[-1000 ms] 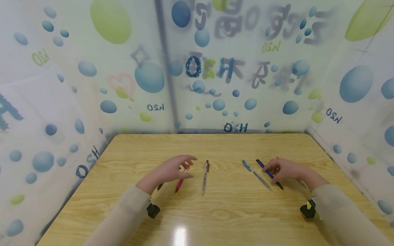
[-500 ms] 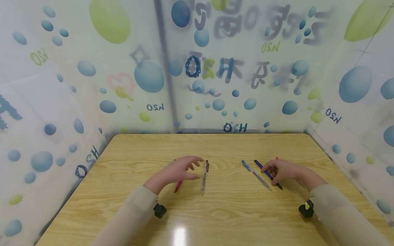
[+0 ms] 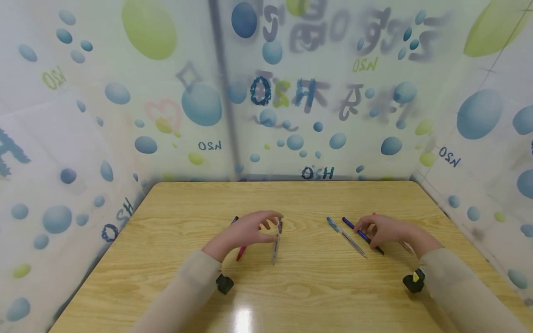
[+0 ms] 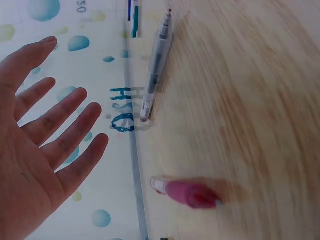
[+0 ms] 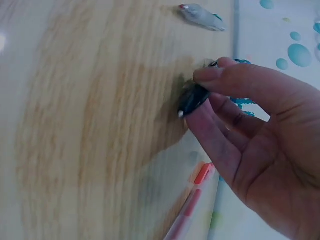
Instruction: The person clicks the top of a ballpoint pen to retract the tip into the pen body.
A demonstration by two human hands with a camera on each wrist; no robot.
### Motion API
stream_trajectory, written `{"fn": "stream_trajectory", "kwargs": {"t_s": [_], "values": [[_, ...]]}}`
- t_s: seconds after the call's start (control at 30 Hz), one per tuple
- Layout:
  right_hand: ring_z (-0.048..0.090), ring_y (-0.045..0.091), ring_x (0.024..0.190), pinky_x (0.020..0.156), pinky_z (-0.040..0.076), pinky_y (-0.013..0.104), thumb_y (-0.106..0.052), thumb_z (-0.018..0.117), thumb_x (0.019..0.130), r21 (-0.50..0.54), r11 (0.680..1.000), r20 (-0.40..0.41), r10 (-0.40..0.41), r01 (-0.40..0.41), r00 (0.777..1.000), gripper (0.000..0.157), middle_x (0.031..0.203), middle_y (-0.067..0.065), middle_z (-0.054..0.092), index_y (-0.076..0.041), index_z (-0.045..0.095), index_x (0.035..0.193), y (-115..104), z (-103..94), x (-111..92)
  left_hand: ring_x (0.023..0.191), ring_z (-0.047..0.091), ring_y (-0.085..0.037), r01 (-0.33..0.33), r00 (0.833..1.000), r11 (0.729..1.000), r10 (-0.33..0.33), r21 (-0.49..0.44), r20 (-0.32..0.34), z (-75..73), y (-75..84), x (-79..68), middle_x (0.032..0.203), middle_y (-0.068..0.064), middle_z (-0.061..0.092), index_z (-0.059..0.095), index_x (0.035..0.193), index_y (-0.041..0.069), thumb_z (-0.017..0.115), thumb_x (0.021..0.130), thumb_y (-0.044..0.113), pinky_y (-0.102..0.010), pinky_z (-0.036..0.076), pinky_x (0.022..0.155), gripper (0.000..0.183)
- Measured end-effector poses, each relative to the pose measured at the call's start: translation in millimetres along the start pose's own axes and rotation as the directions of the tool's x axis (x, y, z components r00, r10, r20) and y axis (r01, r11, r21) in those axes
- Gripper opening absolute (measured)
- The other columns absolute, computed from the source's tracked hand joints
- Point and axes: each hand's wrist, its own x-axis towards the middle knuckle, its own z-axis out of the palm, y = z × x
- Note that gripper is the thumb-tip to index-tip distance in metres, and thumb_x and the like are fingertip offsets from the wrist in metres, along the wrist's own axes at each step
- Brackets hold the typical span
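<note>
My left hand [image 3: 250,229] hovers over the left part of the table, thumb and fingers spread apart with nothing between them. Just at its fingertips in the head view lies a clear pen [image 3: 276,245] with a brownish end; the left wrist view shows that clear pen [image 4: 157,65] apart from the fingers. Under the palm, a pink-red pen [image 3: 241,252] is partly hidden. On the right side, my right hand [image 3: 385,230] pinches a dark blue pen [image 3: 350,223] between thumb and fingers, seen end-on as a dark pen [image 5: 192,98] in the right wrist view.
A clear pen with a light blue end [image 3: 345,237] lies left of the right hand. A red-ended pen [image 5: 189,205] lies beyond that hand, mostly covered in the head view. Behind the left hand peeks a dark pen end [image 3: 235,218]. Patterned walls [image 3: 333,152] enclose the wooden table [image 3: 308,296].
My left hand has moved right, from over the pink-red pen to the clear pen, uncovering a dark pen end behind it. The right hand stays nearly in place; its blue pen has shifted slightly.
</note>
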Motion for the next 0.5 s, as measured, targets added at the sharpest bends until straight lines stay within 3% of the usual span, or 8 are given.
{"fn": "stream_trajectory", "kwargs": {"t_s": [0.17,0.3,0.5], "values": [[0.058,0.024,0.087,0.068,0.052,0.036,0.009,0.072,0.076,0.082,0.997,-0.046,-0.004,0.007,0.999,0.052,0.114,0.015,0.053,-0.003,0.059,0.125,-3.6,-3.4,-0.7,0.106,0.058,-0.02,-0.011,1.0,0.999,0.011,-0.031,0.009,1.2,5.1,8.0,0.125,-0.008,0.059,0.048,0.143,0.015,0.071,0.091,0.026,-0.046,0.047,0.093,0.057],[0.059,0.029,0.093,0.069,0.055,0.038,0.008,0.069,0.082,0.167,0.983,-0.08,-0.063,0.076,0.995,0.05,0.117,0.02,0.051,0.004,0.053,0.129,-9.4,-5.4,0.3,0.108,0.058,-0.021,-0.003,1.0,0.997,0.004,-0.077,0.009,1.1,6.1,12.6,0.126,-0.009,0.059,0.047,0.144,0.017,0.072,0.091,0.026,-0.047,0.046,0.095,0.059],[0.059,0.037,0.098,0.071,0.056,0.036,0.007,0.068,0.084,0.185,0.967,-0.126,-0.153,0.175,0.98,0.05,0.116,0.019,0.048,0.005,0.051,0.131,-23.9,-0.1,5.0,0.11,0.059,-0.025,-0.017,0.999,0.993,0.012,-0.114,-0.042,-0.6,8.0,17.8,0.126,-0.007,0.059,0.044,0.146,0.018,0.071,0.091,0.029,-0.044,0.047,0.094,0.062]]}}
